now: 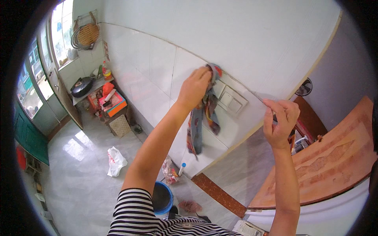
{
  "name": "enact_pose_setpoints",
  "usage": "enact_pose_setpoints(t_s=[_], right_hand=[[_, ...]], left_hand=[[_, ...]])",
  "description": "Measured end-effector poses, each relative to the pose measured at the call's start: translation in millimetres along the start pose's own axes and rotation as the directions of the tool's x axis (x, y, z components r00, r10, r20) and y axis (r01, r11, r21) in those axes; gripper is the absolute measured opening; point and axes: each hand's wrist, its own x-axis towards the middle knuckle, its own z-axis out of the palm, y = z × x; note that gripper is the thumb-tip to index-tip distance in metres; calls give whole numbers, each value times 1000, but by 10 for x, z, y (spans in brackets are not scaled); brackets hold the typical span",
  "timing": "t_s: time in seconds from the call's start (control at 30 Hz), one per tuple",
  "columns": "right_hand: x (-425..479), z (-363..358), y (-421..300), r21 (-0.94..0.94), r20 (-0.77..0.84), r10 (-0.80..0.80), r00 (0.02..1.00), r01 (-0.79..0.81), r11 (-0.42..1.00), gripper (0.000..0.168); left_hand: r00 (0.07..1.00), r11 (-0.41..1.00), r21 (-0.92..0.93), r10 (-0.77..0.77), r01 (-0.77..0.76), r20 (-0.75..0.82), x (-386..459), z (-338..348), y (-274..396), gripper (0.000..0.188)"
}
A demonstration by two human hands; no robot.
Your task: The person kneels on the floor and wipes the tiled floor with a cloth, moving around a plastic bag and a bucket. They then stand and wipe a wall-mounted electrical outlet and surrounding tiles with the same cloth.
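My left hand (197,85) grips a grey patterned cloth (196,129) and presses it on the tiled wall (159,70), just below the long seam where the tiles meet the painted wall. The cloth's ends hang down beside a white wall switch plate (231,99). My right hand (280,122) is near the wall's corner, thumb and forefinger pinched on a thin tool (259,97) whose tip lies along the seam; the rest of the tool is mostly hidden by the fingers.
A wooden door (330,159) stands at the lower right. Below me are a blue bucket of dark water (172,197), a white plastic bag (116,161) and a blue-capped tube (182,169). A cluttered low table (96,92) stands along the wall at left.
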Motion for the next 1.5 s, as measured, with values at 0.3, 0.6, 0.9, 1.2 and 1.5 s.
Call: enact_pose_setpoints(t_s=[0.3,0.6,0.9,1.2,1.5], right_hand=[[-352,-442,109,-50,57,82,995,-80,996,19],[-291,-127,751,328,-24,565,825,-527,784,26],[356,492,1813,243,-276,688,671,-644,726,48],[353,712,1401,422,-313,720,619,-588,690,44],[345,822,1498,501,-321,771,550,-592,631,41]], left_hand=[[904,914,-83,-405,397,-139,-149,170,168,15],[932,932,-56,-361,359,-21,16,-65,216,17],[982,999,-10,-30,32,186,2,-175,441,27],[942,973,-47,-204,224,265,-239,-218,644,13],[924,936,6,-348,352,156,-125,25,605,17]])
